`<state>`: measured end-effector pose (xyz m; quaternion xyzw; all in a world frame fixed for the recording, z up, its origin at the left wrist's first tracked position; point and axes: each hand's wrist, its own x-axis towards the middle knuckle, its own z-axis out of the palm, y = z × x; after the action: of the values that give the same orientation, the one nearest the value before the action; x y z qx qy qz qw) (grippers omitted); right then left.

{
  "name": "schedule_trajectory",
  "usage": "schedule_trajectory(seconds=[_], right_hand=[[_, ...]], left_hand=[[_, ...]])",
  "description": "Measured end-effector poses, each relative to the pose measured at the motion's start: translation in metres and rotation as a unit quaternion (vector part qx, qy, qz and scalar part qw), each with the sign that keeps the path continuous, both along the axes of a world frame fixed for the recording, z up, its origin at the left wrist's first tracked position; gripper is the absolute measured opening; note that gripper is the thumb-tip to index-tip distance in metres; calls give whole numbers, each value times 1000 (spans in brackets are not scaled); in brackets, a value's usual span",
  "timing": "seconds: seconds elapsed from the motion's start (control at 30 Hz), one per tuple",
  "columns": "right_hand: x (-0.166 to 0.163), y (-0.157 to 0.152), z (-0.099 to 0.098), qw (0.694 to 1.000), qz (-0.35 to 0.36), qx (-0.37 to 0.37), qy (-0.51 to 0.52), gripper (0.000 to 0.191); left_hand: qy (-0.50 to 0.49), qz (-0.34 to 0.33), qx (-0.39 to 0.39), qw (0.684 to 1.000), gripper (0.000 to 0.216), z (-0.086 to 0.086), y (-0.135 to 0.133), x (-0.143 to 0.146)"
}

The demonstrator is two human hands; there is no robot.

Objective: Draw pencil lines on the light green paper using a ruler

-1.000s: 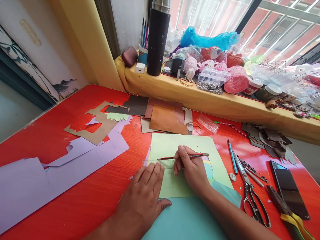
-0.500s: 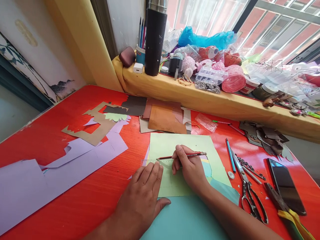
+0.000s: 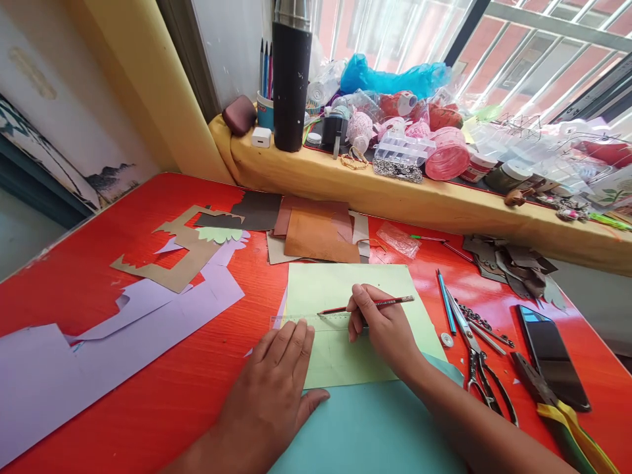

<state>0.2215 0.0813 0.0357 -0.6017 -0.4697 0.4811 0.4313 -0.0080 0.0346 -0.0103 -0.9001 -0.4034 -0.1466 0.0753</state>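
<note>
Nearest, a teal sheet [image 3: 365,428] fills the bottom centre of the frame, lying on a red table [image 3: 162,421]. Just left of it, the left hand [image 3: 274,382] is spread flat, palm down, its fingers close together and its thumb out to the side. Its fingertips rest on a clear ruler [image 3: 330,320], which lies across a pale green sheet [image 3: 340,283] at mid-frame. Right of centre, the right hand [image 3: 378,322] pinches a red-and-black pencil [image 3: 392,301], tip pointing left and down at the ruler's upper edge. At lower right lie yellow-handled pliers [image 3: 548,401], with a phone [image 3: 553,355] just beyond and scissors [image 3: 476,355] nearer the green sheet. Lilac paper [image 3: 148,336] stretches over the left side, a tan cut-out [image 3: 178,270] overlapping its upper part. Farther up, brown sheets [image 3: 316,230] are stacked below a yellow ledge [image 3: 306,168]. On that ledge, a black bottle [image 3: 291,85] stands at upper centre; a blue bag [image 3: 395,76] lies to its right before the barred window [image 3: 385,33].
</note>
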Motion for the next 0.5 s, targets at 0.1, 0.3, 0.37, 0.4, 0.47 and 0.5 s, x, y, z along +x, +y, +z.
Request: schedule_trajectory(seconds=[0.1,0.3,0.37,0.4,0.47,0.5], right_hand=[[7,-2,-1,1000,-8,1,-3,65],[13,-6,-1,1000,-13,1,4,65],[13,-7,-2,1000,-14,1,10,64],[14,-7,-2,1000,-15,3,13,64],[14,-8,-4,1000,-18,11,19,63],[14,-8,-5,1000,-19,15,21,63]], left_hand=[[0,0,5,1000,75,1,1,0],[-7,-6,21,1000,72,1,1,1],[-9,-11,24,1000,69,0,1,-1],[-9,-13,25,1000,68,-1,1,-1],[-5,-16,23,1000,67,-2,1,-2],[-2,-15,18,1000,67,-3,1,-3]])
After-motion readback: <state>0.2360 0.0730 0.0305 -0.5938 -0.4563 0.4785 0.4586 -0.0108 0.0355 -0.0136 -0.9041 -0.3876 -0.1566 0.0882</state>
